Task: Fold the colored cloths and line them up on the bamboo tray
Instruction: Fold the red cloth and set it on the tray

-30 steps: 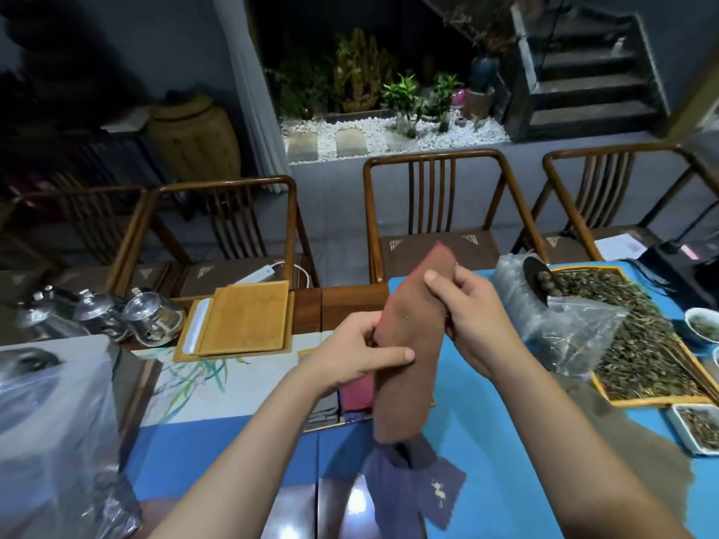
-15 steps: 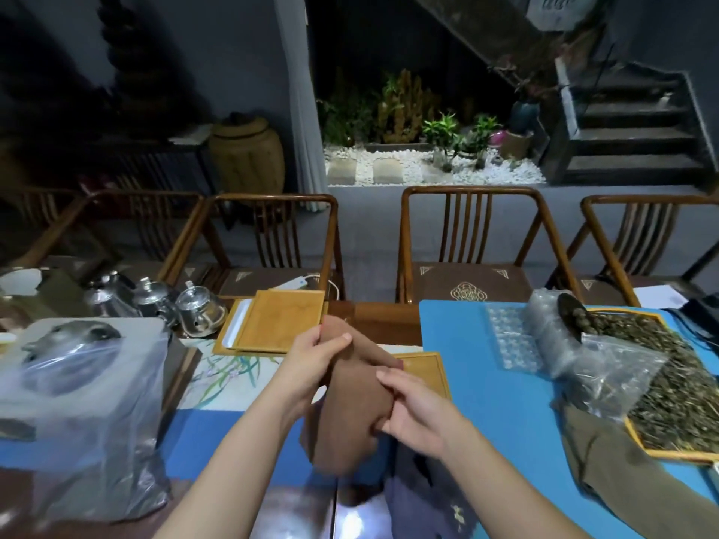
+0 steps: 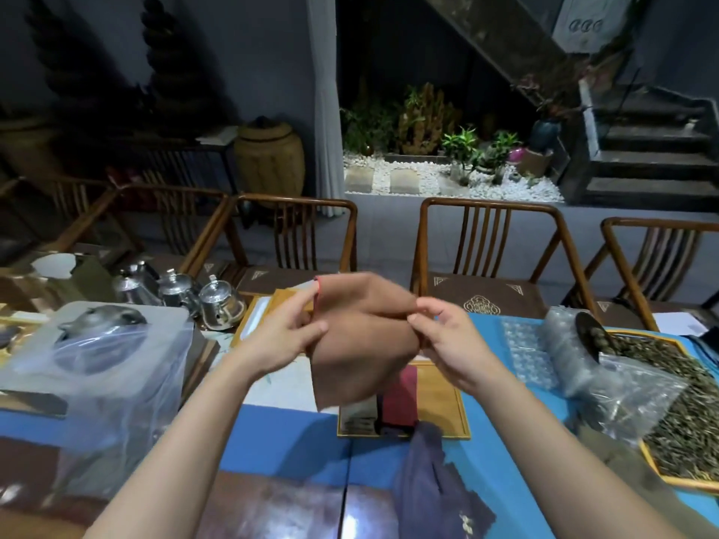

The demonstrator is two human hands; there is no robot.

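Note:
I hold a brown cloth (image 3: 360,355) in the air above the table, folded over on itself. My left hand (image 3: 286,330) pinches its upper left corner, where a red edge shows. My right hand (image 3: 441,336) pinches its right side at the fold. Below it lies the bamboo tray (image 3: 439,406), with a red folded cloth (image 3: 400,398) and a grey patterned one (image 3: 358,418) side by side on it. A dark blue cloth (image 3: 432,488) lies crumpled on the table in front of the tray. An olive cloth (image 3: 618,464) lies at the right.
Silver teapots (image 3: 194,297) and a second bamboo tray (image 3: 268,313) stand at the back left. A plastic-wrapped box (image 3: 97,367) fills the left side. Clear bags (image 3: 607,367) and a tray of dried tea leaves (image 3: 684,406) sit at the right. Wooden chairs (image 3: 494,247) line the far edge.
The brown cloth hung long and narrow; now it is folded shorter and held wider between both hands. My view has lifted and the tray with its cloths shows below.

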